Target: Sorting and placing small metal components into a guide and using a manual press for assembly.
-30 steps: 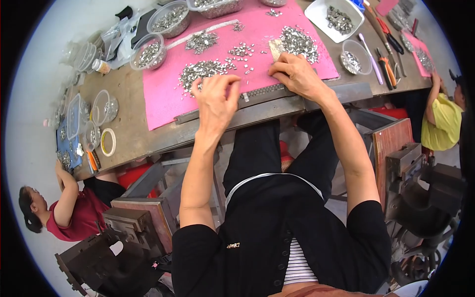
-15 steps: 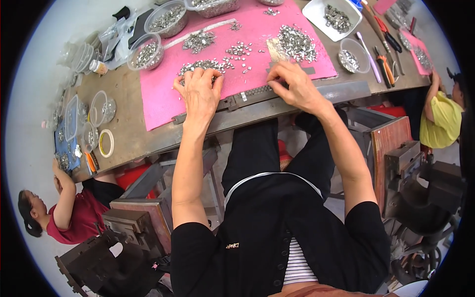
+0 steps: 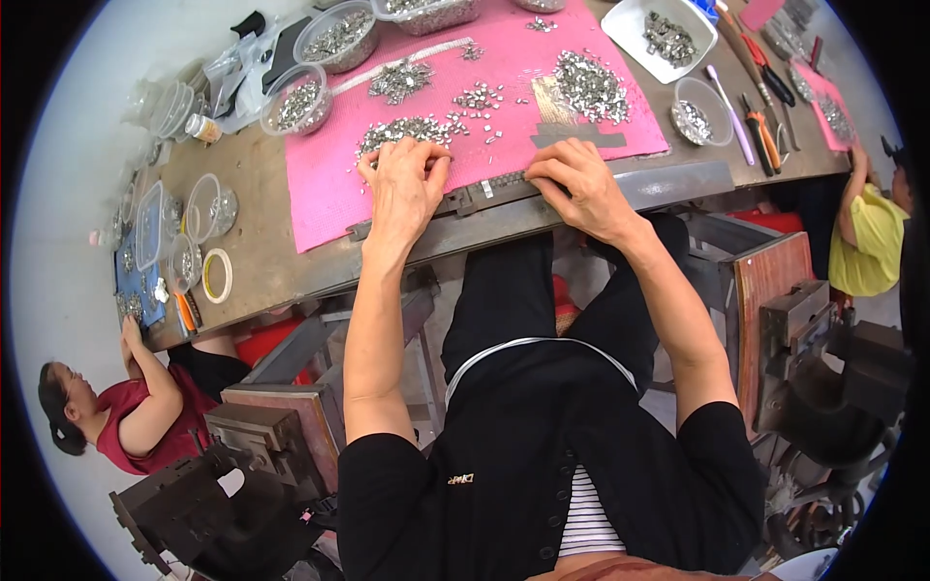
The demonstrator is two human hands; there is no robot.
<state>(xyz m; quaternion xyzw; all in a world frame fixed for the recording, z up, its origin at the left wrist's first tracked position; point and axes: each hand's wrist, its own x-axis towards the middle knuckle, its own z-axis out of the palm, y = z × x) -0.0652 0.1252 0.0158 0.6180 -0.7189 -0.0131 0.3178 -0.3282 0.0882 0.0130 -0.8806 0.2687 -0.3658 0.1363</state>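
On a pink textured mat (image 3: 334,189), my left hand (image 3: 407,189) is bent at the near edge of a pile of small silver metal pieces (image 3: 412,129). Its thumb and fingers are drawn together, and whatever they pinch is hidden. Along the table's front edge lies a narrow metal fixture (image 3: 469,199) with a row of small pieces in it. My right hand (image 3: 586,189) rests at the fixture's right part, fingers curled and tips pressed together. I cannot see what is between them. A grey flat strip (image 3: 593,140) lies just beyond that hand.
More silver pieces form a large heap (image 3: 591,87). Clear tubs (image 3: 295,102) stand far left, a white tray (image 3: 668,44) far right. Pliers (image 3: 760,136) and a purple-handled tool (image 3: 731,116) lie at right. A tape roll (image 3: 217,276) lies at left. Co-workers sit on both sides.
My right hand has come down toward the fixture, uncovering more of the grey strip. The left hand has shifted slightly right. The left co-worker's arms have moved.
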